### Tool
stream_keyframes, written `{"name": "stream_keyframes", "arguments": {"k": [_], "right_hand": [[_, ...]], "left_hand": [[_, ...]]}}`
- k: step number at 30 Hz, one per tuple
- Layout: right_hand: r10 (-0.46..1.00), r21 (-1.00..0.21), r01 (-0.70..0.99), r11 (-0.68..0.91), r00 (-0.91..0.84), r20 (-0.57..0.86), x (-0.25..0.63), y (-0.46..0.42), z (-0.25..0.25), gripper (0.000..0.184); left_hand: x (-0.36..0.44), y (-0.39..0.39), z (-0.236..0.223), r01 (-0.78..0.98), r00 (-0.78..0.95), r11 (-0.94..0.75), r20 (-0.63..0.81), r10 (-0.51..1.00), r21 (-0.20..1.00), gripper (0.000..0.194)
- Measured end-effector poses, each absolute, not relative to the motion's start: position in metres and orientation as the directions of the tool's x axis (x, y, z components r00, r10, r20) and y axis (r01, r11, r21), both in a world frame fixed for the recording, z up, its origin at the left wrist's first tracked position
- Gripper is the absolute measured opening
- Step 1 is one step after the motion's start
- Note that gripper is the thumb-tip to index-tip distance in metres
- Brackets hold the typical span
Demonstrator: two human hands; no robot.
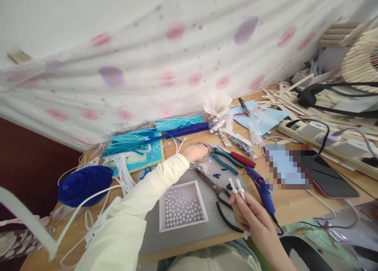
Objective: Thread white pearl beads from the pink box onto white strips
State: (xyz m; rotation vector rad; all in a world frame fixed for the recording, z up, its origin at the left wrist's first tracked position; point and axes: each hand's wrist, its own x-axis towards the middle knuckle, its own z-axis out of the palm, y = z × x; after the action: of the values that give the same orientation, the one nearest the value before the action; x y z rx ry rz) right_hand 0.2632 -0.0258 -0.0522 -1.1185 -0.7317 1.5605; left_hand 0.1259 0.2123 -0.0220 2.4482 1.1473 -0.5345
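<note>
Right hand: fingers pinched round a pair of white stems [232, 183]; right hand [254, 214] raised over the near edge of the table [295, 214].
Left hand: reaching forward, left hand [196, 152] beside the teal-handled pliers [229, 158]; fingers turned away, so I cannot tell what, if anything, they grip.
Stems, done: pearl-like beads [241, 190] appear to sit on both held pieces (two at least).
Stems, left: hard to judge; plenty of loose beads [177, 212] in the pink-white tray [202, 202], so probably an early or middle stage.
Grey mat: grey mat [189, 241] under the tray; scissors [217, 189] lying open between the hands.
Right of mat: blue glue gun [262, 190], then a phone [333, 180].
Far left: turquoise stems [130, 143] in a bundle, a dark blue coiled piece [85, 184] nearer.
Hard to make out: the lower ends of the held stems, mostly behind the palm; white tips by the left wrist, held or lying there; a pixelated patch across one screen.
</note>
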Motion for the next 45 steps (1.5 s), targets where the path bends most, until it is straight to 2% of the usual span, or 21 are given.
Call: {"name": "stream_keyframes", "arguments": {"k": [3,9,13,20,30,37,45], "right_hand": [[0.957,-0.883,-0.376,-0.281,-0.043,-0.286,0.265,-0.022,-0.059,0.052],[0.957,-0.899,-0.328,-0.29,-0.078,-0.28,0.261,-0.016,-0.058,0.056],[0.951,-0.907,-0.286,-0.309,-0.11,-0.289,0.259,-0.015,-0.049,0.061],[0.957,-0.924,-0.25,-0.29,-0.067,-0.282,0.258,-0.014,-0.051,0.062],[0.957,-0.937,-0.196,-0.29,-0.066,-0.283,0.261,-0.011,-0.055,0.065],[0.951,-0.93,-0.195,-0.31,-0.07,-0.303,0.263,-0.007,-0.05,0.066],[0.936,-0.907,-0.234,-0.351,-0.069,-0.344,0.259,-0.004,-0.043,0.07]], "left_hand": [[0.116,0.205,-0.023,0.781,0.571,-0.606,-0.567,0.594,0.151,0.033],[0.103,0.191,-0.023,0.775,0.588,-0.618,-0.508,0.629,0.132,0.033],[0.1,0.191,-0.031,0.777,0.603,-0.607,-0.472,0.643,0.166,0.032],[0.095,0.2,-0.045,0.766,0.637,-0.592,-0.421,0.646,0.251,0.034],[0.104,0.188,-0.04,0.781,0.624,-0.547,-0.338,0.704,0.303,0.034],[0.093,0.201,-0.043,0.774,0.609,-0.452,-0.326,0.723,0.442,0.035],[0.072,0.203,-0.023,0.644,0.531,-0.244,-0.193,0.825,0.725,0.033]]}}
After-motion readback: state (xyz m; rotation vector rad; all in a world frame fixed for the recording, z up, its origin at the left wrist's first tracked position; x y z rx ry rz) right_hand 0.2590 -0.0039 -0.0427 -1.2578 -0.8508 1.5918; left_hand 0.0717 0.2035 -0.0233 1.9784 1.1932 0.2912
